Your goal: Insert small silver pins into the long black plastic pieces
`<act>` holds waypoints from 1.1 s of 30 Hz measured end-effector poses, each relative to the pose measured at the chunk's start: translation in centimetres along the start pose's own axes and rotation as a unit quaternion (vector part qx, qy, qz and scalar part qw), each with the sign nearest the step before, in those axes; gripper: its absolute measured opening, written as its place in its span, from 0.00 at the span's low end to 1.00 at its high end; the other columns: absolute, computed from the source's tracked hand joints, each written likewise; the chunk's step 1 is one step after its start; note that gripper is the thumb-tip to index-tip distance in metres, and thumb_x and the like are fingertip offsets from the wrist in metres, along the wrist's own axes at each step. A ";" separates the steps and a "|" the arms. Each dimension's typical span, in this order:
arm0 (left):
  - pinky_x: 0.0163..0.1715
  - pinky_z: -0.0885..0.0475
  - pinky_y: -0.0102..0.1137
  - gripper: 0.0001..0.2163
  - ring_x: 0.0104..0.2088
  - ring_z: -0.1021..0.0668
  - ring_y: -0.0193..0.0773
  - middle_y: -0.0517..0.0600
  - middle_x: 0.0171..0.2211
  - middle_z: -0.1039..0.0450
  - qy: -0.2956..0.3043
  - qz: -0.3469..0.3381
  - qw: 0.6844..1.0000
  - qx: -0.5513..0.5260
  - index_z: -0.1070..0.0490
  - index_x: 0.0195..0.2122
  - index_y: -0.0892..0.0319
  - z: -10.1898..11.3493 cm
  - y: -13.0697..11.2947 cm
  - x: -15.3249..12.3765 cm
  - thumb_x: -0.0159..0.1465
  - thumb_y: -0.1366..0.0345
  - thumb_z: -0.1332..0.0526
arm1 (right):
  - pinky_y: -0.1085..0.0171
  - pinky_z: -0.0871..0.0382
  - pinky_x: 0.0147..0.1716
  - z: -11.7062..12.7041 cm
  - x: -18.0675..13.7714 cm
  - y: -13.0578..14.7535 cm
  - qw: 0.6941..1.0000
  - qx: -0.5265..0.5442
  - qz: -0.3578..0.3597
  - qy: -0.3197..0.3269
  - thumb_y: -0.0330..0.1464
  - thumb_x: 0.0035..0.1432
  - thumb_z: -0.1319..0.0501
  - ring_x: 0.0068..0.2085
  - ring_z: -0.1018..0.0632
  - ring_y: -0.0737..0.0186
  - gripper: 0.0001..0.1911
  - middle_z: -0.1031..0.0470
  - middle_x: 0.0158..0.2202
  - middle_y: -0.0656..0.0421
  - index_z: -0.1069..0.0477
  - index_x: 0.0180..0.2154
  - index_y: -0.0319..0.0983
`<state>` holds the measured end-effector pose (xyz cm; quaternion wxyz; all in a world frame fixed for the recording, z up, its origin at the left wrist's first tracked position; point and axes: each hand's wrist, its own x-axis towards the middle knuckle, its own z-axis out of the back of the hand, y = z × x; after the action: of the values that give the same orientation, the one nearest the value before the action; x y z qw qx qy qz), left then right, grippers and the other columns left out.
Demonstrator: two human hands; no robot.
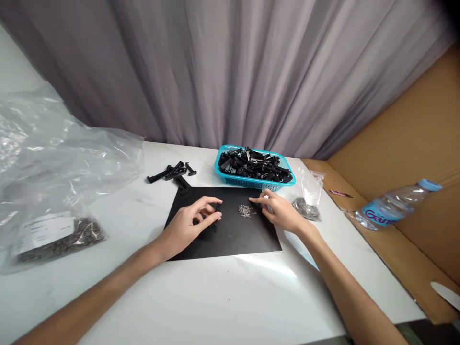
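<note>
Our left hand (pixel 194 221) rests on the black mat (pixel 230 239), fingers curled around a small black part (pixel 217 207) pinched at the tips. Our right hand (pixel 282 211) sits at three o'clock on the mat, fingertips pinched at the edge of a little pile of tiny metal pieces (pixel 246 211); we cannot tell whether one is caught. At twelve o'clock stands a blue basket (pixel 230 178) of black parts.

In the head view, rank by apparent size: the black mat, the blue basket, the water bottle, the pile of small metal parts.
1. black mat
2. blue basket and water bottle, which look alike
3. pile of small metal parts
</note>
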<state>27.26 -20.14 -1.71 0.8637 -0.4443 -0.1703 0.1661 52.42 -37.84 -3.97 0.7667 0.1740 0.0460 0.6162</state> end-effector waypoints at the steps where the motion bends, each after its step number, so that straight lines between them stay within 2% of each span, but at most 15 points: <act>1: 0.34 0.25 0.30 0.16 0.30 0.24 0.34 0.47 0.39 0.21 0.000 0.004 1.000 -0.006 0.28 0.54 0.51 0.0 0.0 0.0 0.69 0.51 0.39 | 0.53 0.27 0.51 0.0 0.0 -0.1 1.000 0.004 -0.002 -0.009 0.26 0.68 0.47 0.50 0.23 0.52 0.24 0.29 0.50 0.51 0.27 0.61 0.44; 5: 0.28 0.26 0.27 0.18 0.29 0.25 0.34 0.47 0.37 0.22 0.006 0.026 0.999 -0.048 0.28 0.55 0.52 -0.3 0.3 0.0 0.68 0.50 0.37 | 0.54 0.27 0.50 0.1 -0.1 0.0 0.999 0.029 0.003 -0.029 0.32 0.71 0.45 0.51 0.22 0.51 0.20 0.26 0.51 0.50 0.28 0.61 0.42; 10: 0.25 0.24 0.27 0.20 0.27 0.23 0.34 0.45 0.32 0.28 0.032 0.054 0.991 -0.115 0.29 0.56 0.51 -1.0 0.1 -0.3 0.67 0.48 0.36 | 0.56 0.26 0.47 0.3 0.0 0.1 0.999 0.043 0.002 -0.023 0.33 0.71 0.45 0.44 0.21 0.55 0.20 0.25 0.52 0.51 0.29 0.61 0.42; 17: 0.22 0.20 0.29 0.23 0.27 0.17 0.39 0.45 0.35 0.29 0.048 0.090 0.976 -0.194 0.32 0.57 0.52 -1.6 -0.4 -0.4 0.66 0.47 0.36 | 0.52 0.26 0.51 -0.4 -0.2 -0.8 0.999 -0.016 0.034 -0.001 0.28 0.70 0.48 0.51 0.23 0.51 0.23 0.30 0.53 0.49 0.30 0.62 0.42; 21: 0.22 0.21 0.29 0.22 0.25 0.18 0.36 0.47 0.37 0.26 0.032 0.088 0.974 -0.208 0.34 0.55 0.53 -1.8 -0.2 -0.3 0.66 0.48 0.35 | 0.50 0.27 0.50 -1.0 -0.1 -0.2 0.996 -0.059 0.049 -0.039 0.30 0.71 0.48 0.51 0.24 0.48 0.17 0.29 0.52 0.47 0.29 0.57 0.38; 26: 0.29 0.21 0.32 0.21 0.30 0.16 0.38 0.51 0.43 0.22 0.046 0.092 0.969 -0.223 0.39 0.56 0.51 -1.8 -0.5 -0.4 0.69 0.46 0.39 | 0.54 0.30 0.44 -1.1 0.5 0.8 0.994 -0.072 0.010 -0.076 0.31 0.72 0.48 0.45 0.24 0.49 0.08 0.25 0.43 0.49 0.31 0.41 0.39; 30: 0.39 0.20 0.40 0.20 0.38 0.15 0.45 0.56 0.48 0.21 0.067 0.104 0.958 -0.258 0.42 0.54 0.51 -1.7 -0.8 -0.5 0.72 0.42 0.48 | 0.60 0.34 0.35 -0.4 0.3 0.6 0.995 -0.043 -0.019 -0.090 0.31 0.72 0.49 0.35 0.23 0.55 0.06 0.23 0.36 0.54 0.35 0.41 0.40; 33: 0.48 0.21 0.45 0.19 0.43 0.15 0.47 0.56 0.50 0.21 0.077 0.112 0.948 -0.287 0.43 0.52 0.50 -1.8 -0.7 -0.4 0.72 0.42 0.48 | 0.62 0.37 0.31 0.2 0.2 0.4 0.994 -0.002 -0.034 -0.103 0.33 0.71 0.49 0.31 0.25 0.58 0.05 0.23 0.34 0.57 0.36 0.41 0.41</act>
<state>27.77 -21.97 -2.13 0.6860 -0.7013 -0.0927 0.1705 52.17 -37.65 -3.68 0.7882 0.2333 -0.0288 0.5687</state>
